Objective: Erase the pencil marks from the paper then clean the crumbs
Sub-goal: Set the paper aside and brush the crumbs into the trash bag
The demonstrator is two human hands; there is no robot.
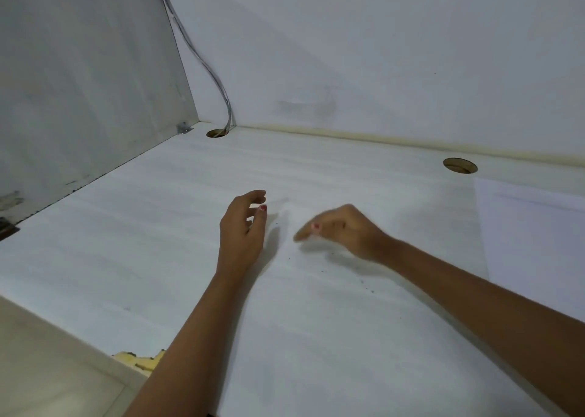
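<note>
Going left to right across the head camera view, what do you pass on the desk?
Metal bracket → cable hole with cables → left hand → right hand, blurred → second hole → sheet of paper at the right edge.

No sleeves are worn on the 2 forearms, and red polish is seen on the nails of the left hand (242, 226) and right hand (343, 228).

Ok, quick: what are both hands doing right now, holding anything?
Left hand: open, fingers loosely curled, empty.
Right hand: blurred, fingers bunched; cannot tell whether it holds anything.
</note>
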